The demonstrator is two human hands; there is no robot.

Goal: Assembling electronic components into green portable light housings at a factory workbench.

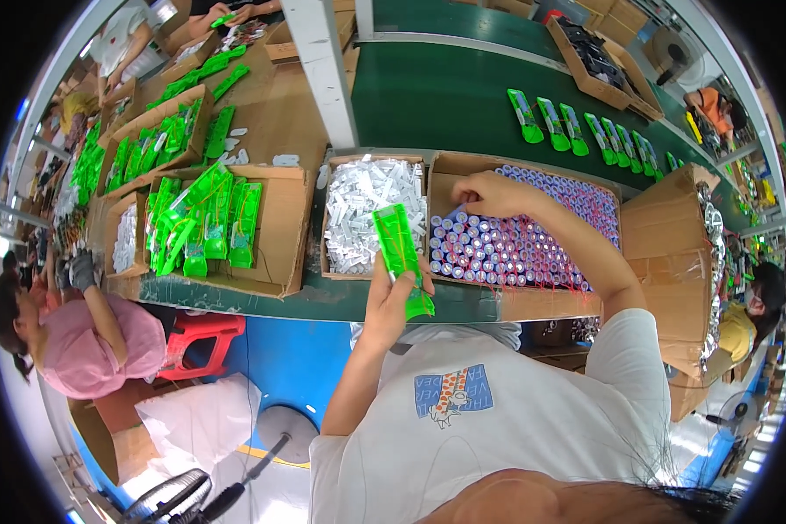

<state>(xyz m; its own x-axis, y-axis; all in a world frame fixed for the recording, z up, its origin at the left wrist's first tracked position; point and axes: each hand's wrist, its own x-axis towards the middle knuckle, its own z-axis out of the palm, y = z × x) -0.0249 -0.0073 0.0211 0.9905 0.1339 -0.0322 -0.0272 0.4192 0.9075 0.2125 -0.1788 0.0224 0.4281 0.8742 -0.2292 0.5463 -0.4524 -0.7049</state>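
Note:
My left hand (391, 293) is closed around the lower part of a long green plastic casing (396, 238), with thin wires lying along its inside. The casing is held up in front of a cardboard box of small white plastic parts (371, 196). Over the left end of the neighbouring cardboard box, my right hand (491, 194) has its fingers curled down at the purple-wrapped cylindrical batteries (515, 253). Whatever is between those fingertips is hidden. The batteries stand upright in tight rows, with thin red wires among them.
Left on the green bench stands a cardboard box (281, 231) with several green casings. More green casings (563, 128) lie in a row on the far green surface. A white metal post (321, 70) rises behind the boxes. A tall cardboard box (664, 262) stands at the right.

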